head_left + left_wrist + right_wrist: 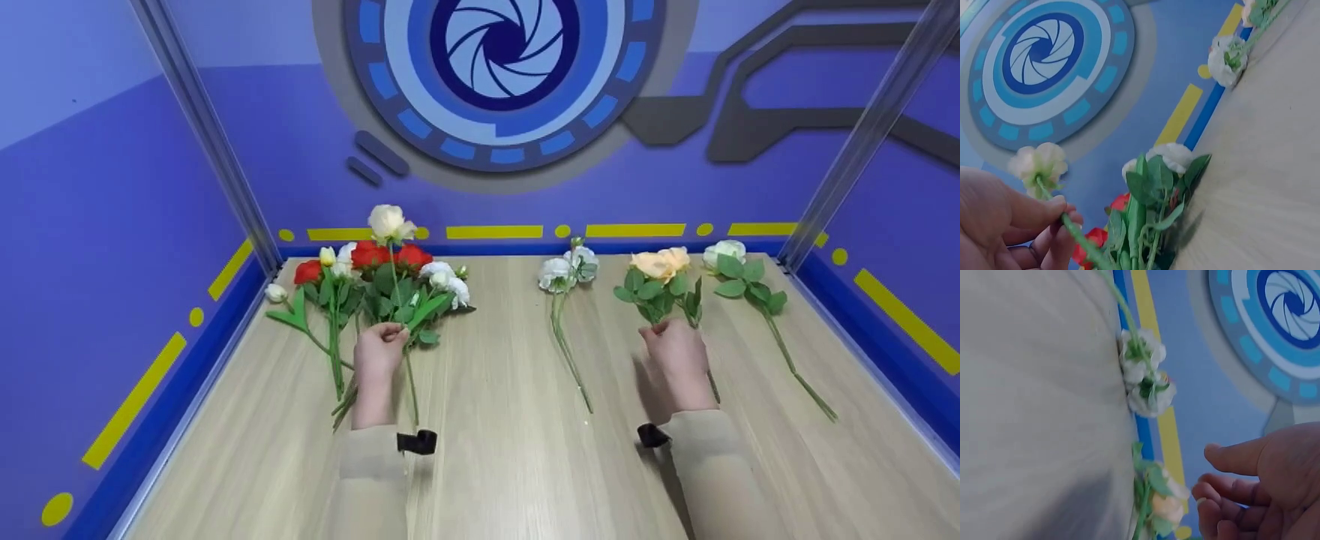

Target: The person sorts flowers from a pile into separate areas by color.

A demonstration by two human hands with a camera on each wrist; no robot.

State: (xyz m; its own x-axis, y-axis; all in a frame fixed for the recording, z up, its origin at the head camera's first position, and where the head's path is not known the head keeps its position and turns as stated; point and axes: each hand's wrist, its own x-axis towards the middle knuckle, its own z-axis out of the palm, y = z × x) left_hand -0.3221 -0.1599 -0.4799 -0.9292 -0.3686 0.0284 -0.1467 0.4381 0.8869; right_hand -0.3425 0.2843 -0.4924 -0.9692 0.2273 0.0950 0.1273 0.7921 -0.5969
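Note:
Between its thumb and forefinger, my left hand (379,351) pinches the green stem of a cream rose (388,223). That bloom stands upright above a pile of red roses (371,255), white flowers (450,286) and leaves. The left wrist view shows the stem (1074,229) running down past the fingertips. My right hand (677,352) hovers just in front of the peach roses (660,264). In the right wrist view its thumb and loosely bent fingers stand apart with nothing between them, beside a peach bloom (1168,509).
Two white flowers (559,275) lie mid-table with their stems toward me. A single white rose (725,255) lies at the far right. White tulips (276,292) edge the left pile. Blue panels (510,210) wall the wooden table (495,420) at the back and sides.

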